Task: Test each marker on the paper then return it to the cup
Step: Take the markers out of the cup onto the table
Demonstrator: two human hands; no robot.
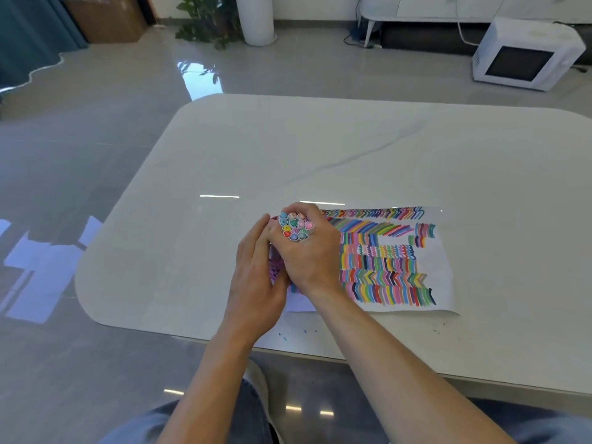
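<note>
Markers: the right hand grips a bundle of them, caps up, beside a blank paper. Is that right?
No: the head view shows the paper covered in coloured strokes, not blank. The right hand does grip the markers, caps up.

From the marker bundle [294, 225], we find open tabletop toward 12 o'clock all the way to the far edge of the table [288, 149], and again from 9 to 11 o'clock out to its rounded corner. At 3 o'clock the paper [443, 251] lies flat, low enough for a hand to pass over. The crowding is central: the right hand [310, 261] grips the bundle from 5 o'clock, and the left hand [253, 277] lies against it at 7 o'clock.
</note>
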